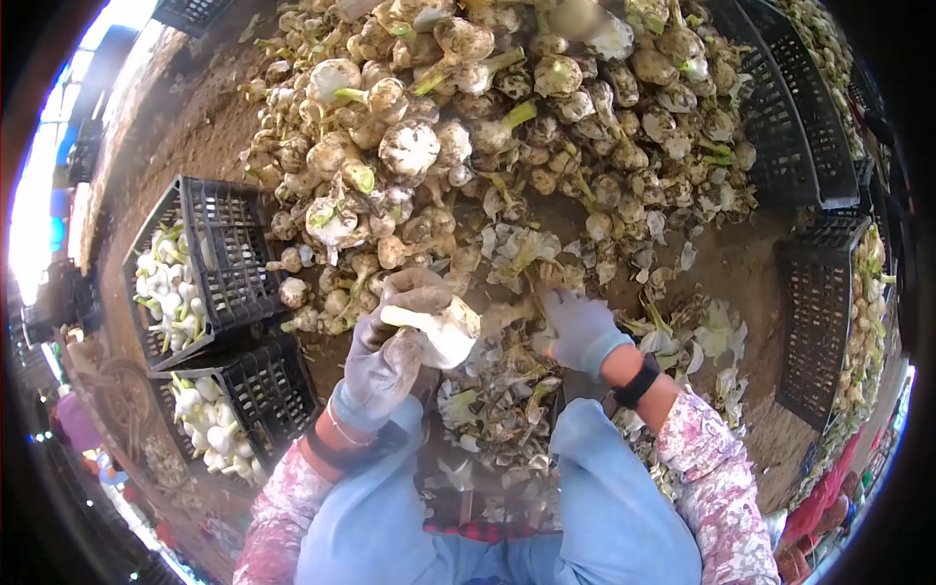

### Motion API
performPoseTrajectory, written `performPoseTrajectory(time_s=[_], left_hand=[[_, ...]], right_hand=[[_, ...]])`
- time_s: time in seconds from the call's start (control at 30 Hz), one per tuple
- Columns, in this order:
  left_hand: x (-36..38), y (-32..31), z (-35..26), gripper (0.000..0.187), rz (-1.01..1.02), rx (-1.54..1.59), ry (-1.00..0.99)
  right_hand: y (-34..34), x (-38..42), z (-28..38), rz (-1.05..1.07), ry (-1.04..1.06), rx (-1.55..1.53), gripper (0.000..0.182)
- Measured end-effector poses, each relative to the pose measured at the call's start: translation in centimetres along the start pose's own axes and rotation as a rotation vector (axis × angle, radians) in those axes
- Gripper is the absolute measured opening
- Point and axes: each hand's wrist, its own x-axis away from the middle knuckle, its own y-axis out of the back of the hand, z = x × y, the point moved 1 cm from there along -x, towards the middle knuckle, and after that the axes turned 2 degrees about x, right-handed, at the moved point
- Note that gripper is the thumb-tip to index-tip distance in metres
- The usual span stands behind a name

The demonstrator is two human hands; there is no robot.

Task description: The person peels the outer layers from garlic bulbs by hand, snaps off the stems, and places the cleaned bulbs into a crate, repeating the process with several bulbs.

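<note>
My left hand, in a pale, soil-stained glove, is closed around a garlic bulb. The bulb is white and clean, and its short cut stem points left between my fingers. To the right, my gloved right hand is low over loose garlic skins, with thumb and fingers apart and slightly blurred. No bulb shows in it. In front of both hands lies a big heap of dirty, unpeeled garlic bulbs, some with green stem stubs.
At left stand two black plastic crates, a farther crate and a nearer crate, holding white bulbs. More black crates, including a right-hand crate, line the right side. Dry peelings litter the soil floor around my knees.
</note>
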Motion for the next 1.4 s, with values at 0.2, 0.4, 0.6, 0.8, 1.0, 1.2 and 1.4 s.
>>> performPoseTrajectory(time_s=[0.2,0.4,0.6,0.8,1.0,1.2,1.4], left_hand=[[-0.4,-0.8,0.6,0.044,0.001,-0.250,0.039],[-0.1,-1.5,0.8,0.025,-0.050,-0.223,0.051],[-0.5,-1.6,0.7,0.023,-0.037,-0.609,-0.135],[-0.6,-1.8,0.5,0.018,0.127,-0.808,-0.306],[-0.6,-1.4,0.4,0.015,-0.041,-0.187,0.036],[-1.4,2.0,1.2,0.034,-0.438,0.283,0.221],[-2.3,3.9,-0.2,0.040,-0.610,0.592,0.234]], right_hand=[[0.5,0.8,9.3,-0.218,0.053,-0.499,0.040],[-0.1,0.6,8.8,0.026,-0.177,-1.165,0.031],[0.3,1.7,11.5,-0.363,0.108,-0.343,0.030],[0.1,1.3,10.8,-0.428,0.120,-0.169,0.017],[-0.7,0.8,7.8,-0.261,-0.022,0.048,0.014],[-3.6,4.2,9.2,0.436,0.271,0.045,0.025],[-4.2,3.9,6.8,0.313,0.410,0.388,0.028]])
